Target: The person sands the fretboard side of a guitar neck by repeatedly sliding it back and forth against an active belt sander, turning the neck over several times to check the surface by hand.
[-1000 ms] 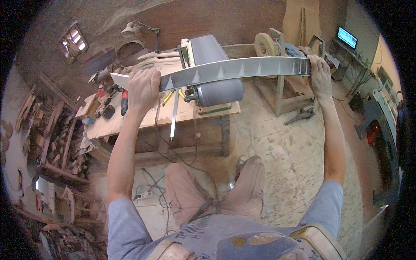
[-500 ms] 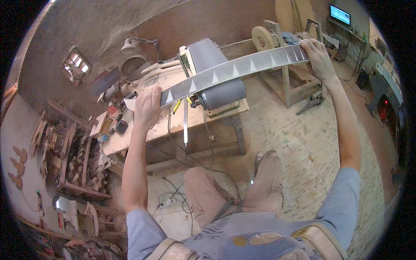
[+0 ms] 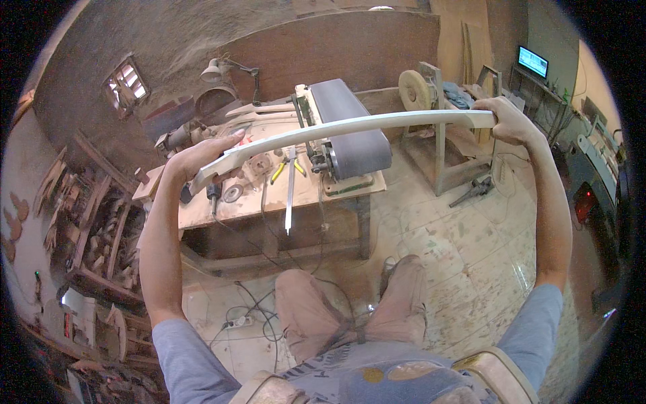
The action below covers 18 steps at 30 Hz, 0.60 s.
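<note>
A long guitar neck (image 3: 363,124) spans the view in front of me, held up with its pale wooden edge showing. The inlaid face is turned out of sight. Near its left end, my left hand (image 3: 205,155) is closed round the wood, thumb along the top. My right hand (image 3: 515,122) grips the opposite end, fingers folded over it. Behind the neck stands a belt sander (image 3: 356,155) with a wide grey belt; the neck crosses in front of the belt in this view, and I cannot tell whether they touch.
The sander sits on a dusty workbench (image 3: 202,217) with yellow-handled pliers (image 3: 278,171), a metal strip (image 3: 290,195) and a desk lamp (image 3: 212,71). A round buffing wheel (image 3: 412,90) on a wooden stand is at the right. Cables (image 3: 250,311) lie on the tiled floor. Shelves of wood pieces line the left.
The neck has rolled, so its dark face with white triangular inlays has given way to the pale edge. My left hand has moved left and my right hand down. The view has shifted.
</note>
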Each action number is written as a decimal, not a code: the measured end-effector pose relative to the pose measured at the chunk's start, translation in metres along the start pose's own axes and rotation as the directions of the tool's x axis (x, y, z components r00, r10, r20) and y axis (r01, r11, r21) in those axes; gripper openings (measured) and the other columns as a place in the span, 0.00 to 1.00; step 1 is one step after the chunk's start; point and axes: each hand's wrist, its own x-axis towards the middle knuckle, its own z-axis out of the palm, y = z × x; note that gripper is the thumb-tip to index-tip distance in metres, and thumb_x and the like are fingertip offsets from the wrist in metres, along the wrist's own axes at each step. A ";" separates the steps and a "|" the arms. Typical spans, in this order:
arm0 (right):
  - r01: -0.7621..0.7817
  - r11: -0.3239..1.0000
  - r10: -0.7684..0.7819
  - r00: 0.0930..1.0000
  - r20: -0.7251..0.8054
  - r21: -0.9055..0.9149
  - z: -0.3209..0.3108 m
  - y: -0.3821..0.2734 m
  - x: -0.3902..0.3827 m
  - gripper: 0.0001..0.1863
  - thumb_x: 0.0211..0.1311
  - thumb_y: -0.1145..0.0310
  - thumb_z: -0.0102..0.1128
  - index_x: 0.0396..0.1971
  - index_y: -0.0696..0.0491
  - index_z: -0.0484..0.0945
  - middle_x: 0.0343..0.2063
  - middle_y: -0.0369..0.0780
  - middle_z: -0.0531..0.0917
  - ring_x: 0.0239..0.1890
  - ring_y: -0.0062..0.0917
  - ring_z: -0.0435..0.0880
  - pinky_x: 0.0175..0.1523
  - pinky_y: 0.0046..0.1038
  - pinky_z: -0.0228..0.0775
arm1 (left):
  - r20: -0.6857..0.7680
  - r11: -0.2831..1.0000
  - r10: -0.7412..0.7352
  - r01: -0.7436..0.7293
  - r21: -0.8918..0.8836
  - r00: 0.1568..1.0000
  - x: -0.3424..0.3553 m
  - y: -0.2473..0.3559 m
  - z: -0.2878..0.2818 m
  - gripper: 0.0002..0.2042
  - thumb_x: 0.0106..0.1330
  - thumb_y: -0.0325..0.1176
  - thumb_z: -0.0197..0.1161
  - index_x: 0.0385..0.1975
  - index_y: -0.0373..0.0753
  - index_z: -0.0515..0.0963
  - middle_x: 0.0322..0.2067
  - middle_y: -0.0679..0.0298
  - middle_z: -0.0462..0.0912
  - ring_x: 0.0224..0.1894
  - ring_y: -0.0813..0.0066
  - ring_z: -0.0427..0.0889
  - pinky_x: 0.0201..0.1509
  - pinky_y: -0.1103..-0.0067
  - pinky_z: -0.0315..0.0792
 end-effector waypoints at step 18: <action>-0.023 0.985 0.007 0.996 -0.093 -0.170 0.052 0.052 -0.004 0.29 0.44 0.82 0.59 0.53 0.54 0.78 0.51 0.47 0.83 0.58 0.43 0.79 0.65 0.41 0.69 | -0.153 0.934 0.225 -0.168 0.317 0.962 0.062 -0.025 0.048 0.43 0.75 0.69 0.34 0.62 0.31 0.74 0.55 0.42 0.80 0.61 0.54 0.77 0.69 0.65 0.64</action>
